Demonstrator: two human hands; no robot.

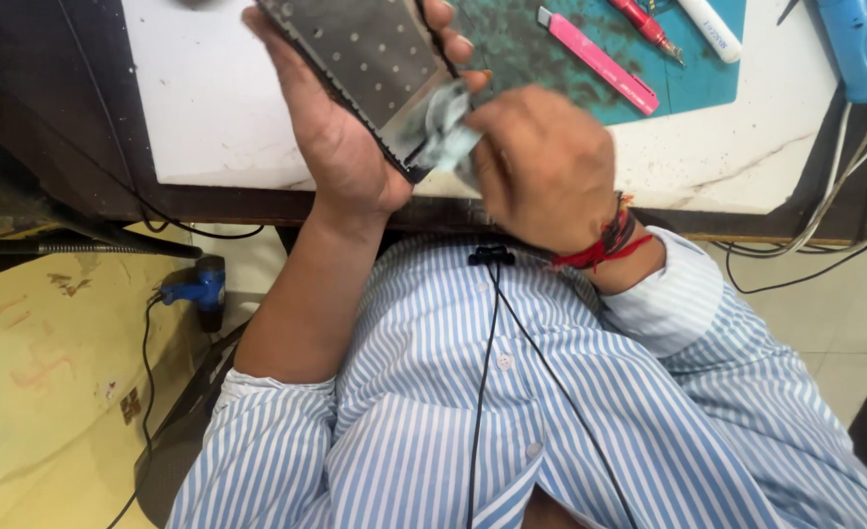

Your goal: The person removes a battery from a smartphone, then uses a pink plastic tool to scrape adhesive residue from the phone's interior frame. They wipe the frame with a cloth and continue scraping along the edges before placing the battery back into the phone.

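You're sitting at a small repair workshop bench. White tabletop [208,108], its near edge chipped and dark. At the far edge lies a green cutting mat [551,49], badly scuffed, carrying a pink utility knife [598,61], a red pen-shaped tool [646,26] and a white marker [709,29]. A blue power tool [866,44] sits at the far right corner, grey cables [844,186] trailing off the right edge. Another blue tool [196,287] rests low on the left, beside a worn yellow floor [51,392].
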